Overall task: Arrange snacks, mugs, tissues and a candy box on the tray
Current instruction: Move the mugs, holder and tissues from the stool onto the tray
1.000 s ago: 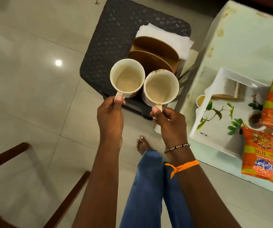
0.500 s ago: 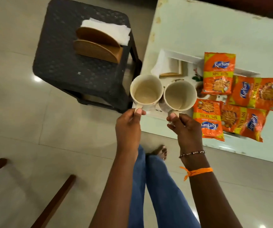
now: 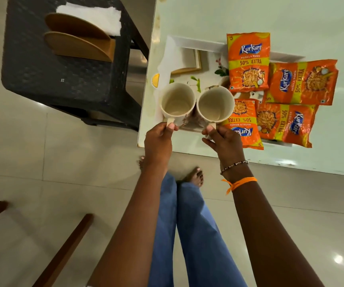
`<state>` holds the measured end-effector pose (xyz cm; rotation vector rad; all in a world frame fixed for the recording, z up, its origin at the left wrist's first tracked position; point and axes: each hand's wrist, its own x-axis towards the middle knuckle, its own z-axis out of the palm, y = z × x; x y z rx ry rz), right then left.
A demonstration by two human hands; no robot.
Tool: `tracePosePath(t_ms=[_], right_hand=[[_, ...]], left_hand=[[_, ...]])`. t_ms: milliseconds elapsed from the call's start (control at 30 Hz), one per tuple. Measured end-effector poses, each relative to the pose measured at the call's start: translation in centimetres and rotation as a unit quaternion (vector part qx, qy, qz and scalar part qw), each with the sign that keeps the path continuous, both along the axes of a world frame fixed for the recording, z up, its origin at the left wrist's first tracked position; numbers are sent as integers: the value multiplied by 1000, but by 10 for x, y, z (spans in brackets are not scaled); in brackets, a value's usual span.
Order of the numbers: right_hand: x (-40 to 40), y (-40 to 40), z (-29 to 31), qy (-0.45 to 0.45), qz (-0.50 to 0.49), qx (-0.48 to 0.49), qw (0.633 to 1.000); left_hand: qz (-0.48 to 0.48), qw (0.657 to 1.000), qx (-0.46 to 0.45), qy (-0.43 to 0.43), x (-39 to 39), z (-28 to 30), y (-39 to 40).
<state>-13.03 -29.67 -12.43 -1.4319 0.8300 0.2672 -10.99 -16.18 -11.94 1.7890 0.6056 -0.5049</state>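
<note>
Over white tray (image 3: 198,43), outstretched hands each clamped on a mug handle: left hand (image 3: 158,141), right hand (image 3: 224,139).

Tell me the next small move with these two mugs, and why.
Probably lower both mugs onto the bare near-left part of the tray. The left hand holds the left mug by its handle, the right hand holds the right mug likewise, and both hang over that corner. Four snack packs fill the tray's right side, so this gap looks like the open spot.

Both arms outstretched, left hand (image 3: 159,139) and right hand (image 3: 223,140) each pinched closed, fingers curled.
</note>
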Motion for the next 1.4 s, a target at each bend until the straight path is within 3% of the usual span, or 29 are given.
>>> tracePosePath(t_ms=[267, 400, 500, 600, 833, 1033, 1167, 1333, 1400], right_hand=[[-6, 5, -7, 28, -3, 29, 999], [1, -2, -1, 71, 104, -157, 980], [8, -9, 14, 75, 207, -346, 912], [22, -9, 33, 79, 249, -416, 871], [87, 54, 55, -59, 349, -344, 870], [155, 133, 47, -158, 330, -299, 881], [197, 177, 37, -175, 325, -308, 877], [227, 203, 20, -156, 383, -384, 826], [230, 207, 16, -148, 382, -397, 821]], left_hand=[[-47, 998, 52, 6, -7, -7, -3], [-17, 998, 66, 17, -2, -2, -5], [14, 997, 76, 21, 5, 3, -1], [57, 996, 61, 7, 17, 11, 9], [149, 989, -7, -15, 58, 23, 50], [180, 983, -16, -30, 102, 17, 110], [195, 981, -7, -22, 136, 14, 154], [209, 978, 4, -17, 168, 8, 191], [219, 976, 10, -12, 176, 7, 199]])
